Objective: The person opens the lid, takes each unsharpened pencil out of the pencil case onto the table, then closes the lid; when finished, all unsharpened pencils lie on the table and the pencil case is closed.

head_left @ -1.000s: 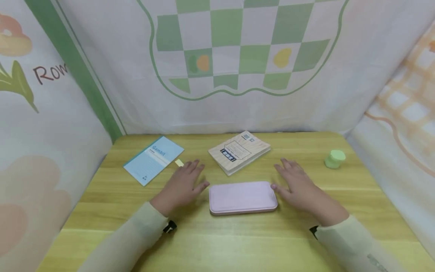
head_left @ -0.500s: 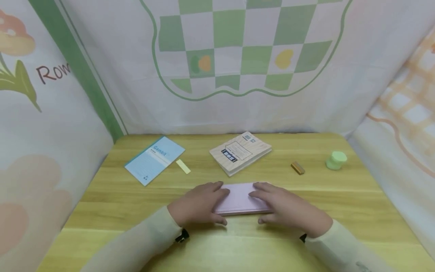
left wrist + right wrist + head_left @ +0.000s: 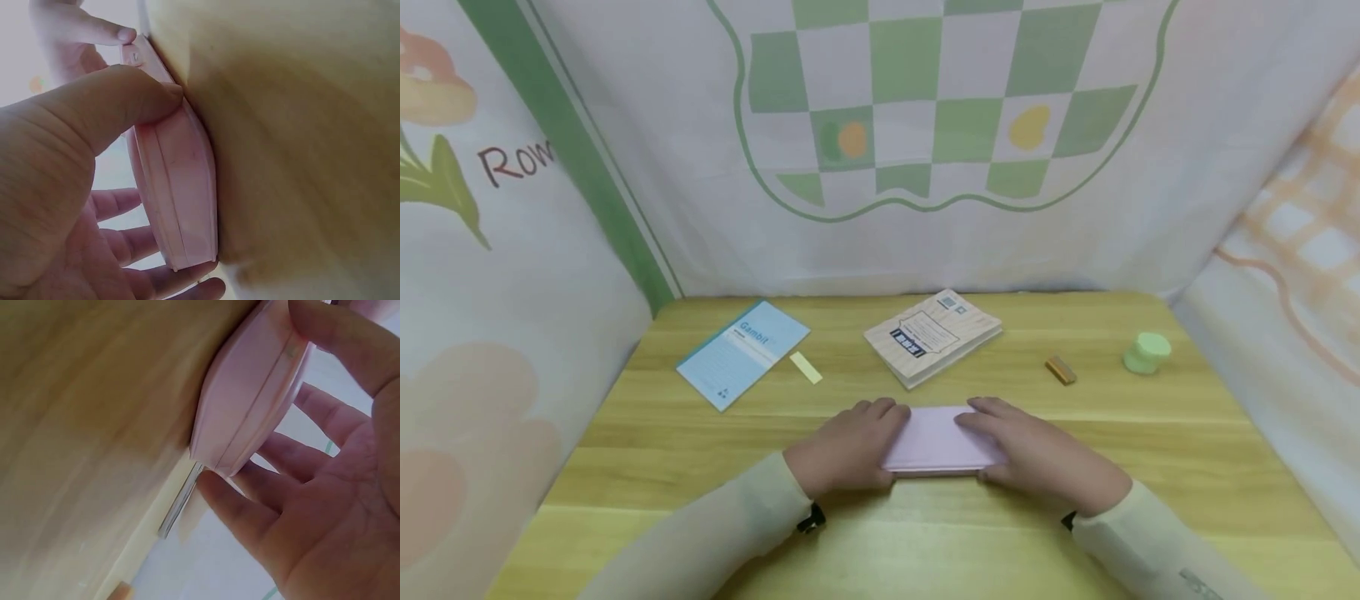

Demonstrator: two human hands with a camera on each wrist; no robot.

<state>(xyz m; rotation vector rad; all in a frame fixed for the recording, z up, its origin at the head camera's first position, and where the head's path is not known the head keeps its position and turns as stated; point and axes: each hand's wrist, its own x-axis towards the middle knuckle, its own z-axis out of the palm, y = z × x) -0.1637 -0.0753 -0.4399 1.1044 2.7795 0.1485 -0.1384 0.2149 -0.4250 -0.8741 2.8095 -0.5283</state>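
Observation:
A flat pink pencil case [image 3: 942, 437] lies on the wooden table in front of me, long side towards me. My left hand [image 3: 853, 448] grips its left end, thumb on the near side and fingers round the far side. At the opposite end, my right hand [image 3: 1037, 457] holds the case in the same way. In the left wrist view the thumb presses the near side wall of the pencil case [image 3: 184, 187], and a small fitting shows further along it. The right wrist view shows fingers curled around the end of the pencil case [image 3: 240, 403].
Behind the case lies a book with a wood-grain cover [image 3: 928, 340]. A light blue notebook [image 3: 741, 354] and a pale yellow strip [image 3: 806, 367] are at the left. To the right are a small brown block [image 3: 1061, 371] and a light green container [image 3: 1146, 353].
Both hands came inward and down from either side of the pencil case to its two ends, then closed on it. The brown block and the whole yellow strip came into view.

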